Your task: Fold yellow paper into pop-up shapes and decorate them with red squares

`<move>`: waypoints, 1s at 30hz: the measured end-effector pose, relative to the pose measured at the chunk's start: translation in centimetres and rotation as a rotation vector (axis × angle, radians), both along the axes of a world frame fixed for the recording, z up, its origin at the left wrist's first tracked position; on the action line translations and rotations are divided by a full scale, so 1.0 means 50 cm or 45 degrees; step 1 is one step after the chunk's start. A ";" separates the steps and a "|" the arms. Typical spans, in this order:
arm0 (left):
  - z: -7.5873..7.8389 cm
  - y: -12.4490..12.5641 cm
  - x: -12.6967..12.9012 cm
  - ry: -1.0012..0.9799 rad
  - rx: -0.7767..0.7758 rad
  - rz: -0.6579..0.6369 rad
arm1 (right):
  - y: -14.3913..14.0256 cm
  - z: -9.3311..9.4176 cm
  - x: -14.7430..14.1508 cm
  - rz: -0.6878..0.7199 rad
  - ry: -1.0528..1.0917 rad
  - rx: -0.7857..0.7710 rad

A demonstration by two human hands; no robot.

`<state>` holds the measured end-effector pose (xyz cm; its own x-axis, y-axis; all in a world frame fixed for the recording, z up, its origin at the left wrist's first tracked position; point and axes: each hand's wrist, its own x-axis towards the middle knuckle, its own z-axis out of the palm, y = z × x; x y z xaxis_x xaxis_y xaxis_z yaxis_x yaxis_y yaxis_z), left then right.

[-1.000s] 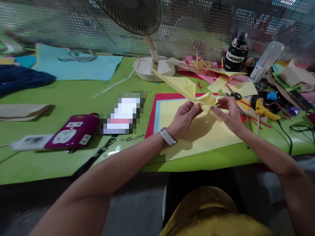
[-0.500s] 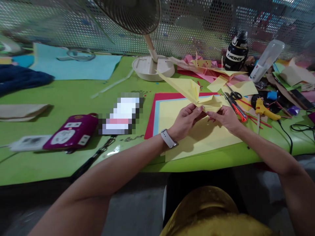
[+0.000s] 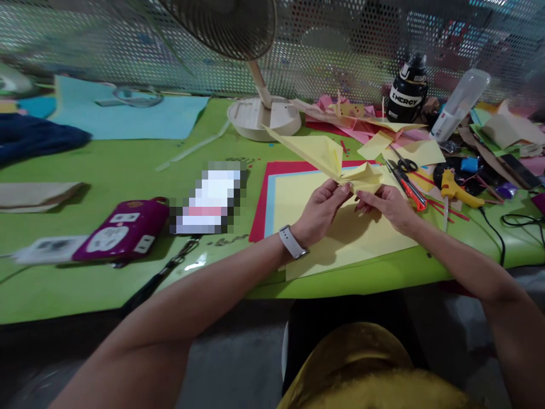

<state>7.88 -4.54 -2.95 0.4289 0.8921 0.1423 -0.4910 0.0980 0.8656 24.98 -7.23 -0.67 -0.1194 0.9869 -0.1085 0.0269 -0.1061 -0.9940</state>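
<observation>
A: What is taken up by the largest share of the frame?

B: The green tabletop (image 3: 128, 170) is spread across the whole middle band, with a perforated metal screen (image 3: 340, 40) set behind it along the top. A light blue sheet (image 3: 140, 116) is laid at the upper left, and a fan (image 3: 255, 108) is stood on its round base at the upper centre.

A: And nearer the middle?

B: A stack of coloured sheets (image 3: 289, 199) is laid flat right of centre, yellow on top, with blue and red edges shown at its left side. A purple power strip (image 3: 121, 230) is seen at the lower left of the tabletop.

A: Where is the folded paper?

B: The yellow folded paper (image 3: 336, 162) is held just above the stack, right of centre, with one long pointed flap raised toward the fan's base. It is gripped from both sides: the left hand (image 3: 319, 210) has its fingers (image 3: 340, 190) closed on the paper's lower left edge, and the right hand (image 3: 389, 204) has its fingers pinched on the crumpled right part. A pale watch (image 3: 292, 241) is worn on the left wrist.

A: What is found on the right side?

B: A black bottle (image 3: 407, 94) is stood at the upper right beside a heap of paper scraps (image 3: 361, 119). A yellow glue gun (image 3: 455, 190) is laid at the right edge, a red cutter (image 3: 409, 187) just beside the right hand, and black scissors (image 3: 404, 162) slightly above it.
</observation>
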 end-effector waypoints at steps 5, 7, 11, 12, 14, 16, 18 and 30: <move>-0.005 -0.004 -0.001 0.018 0.030 0.009 | 0.000 -0.001 0.010 0.044 0.003 0.049; -0.006 -0.001 -0.005 0.063 0.044 0.014 | 0.001 -0.003 0.016 0.074 0.007 0.069; -0.002 0.005 -0.014 0.249 0.051 0.071 | -0.001 0.003 0.025 0.163 0.009 0.052; 0.000 0.005 -0.016 0.292 0.070 0.071 | -0.003 0.006 0.026 0.189 0.008 0.042; 0.005 0.005 -0.020 0.356 0.139 0.040 | -0.006 0.012 0.028 0.233 0.008 0.026; 0.009 0.003 -0.021 0.406 0.203 0.001 | -0.007 0.015 0.029 0.251 0.012 0.018; 0.012 -0.001 -0.021 0.434 0.210 -0.020 | -0.006 0.015 0.028 0.234 0.037 0.032; 0.021 -0.020 -0.002 0.343 -0.122 0.100 | -0.005 -0.018 0.013 0.008 -0.266 0.521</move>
<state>7.80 -5.53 -1.92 0.3693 0.9278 -0.0534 -0.2544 0.1562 0.9544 25.65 -7.49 -1.55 -0.1424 0.9529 0.2678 0.2305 0.2950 -0.9273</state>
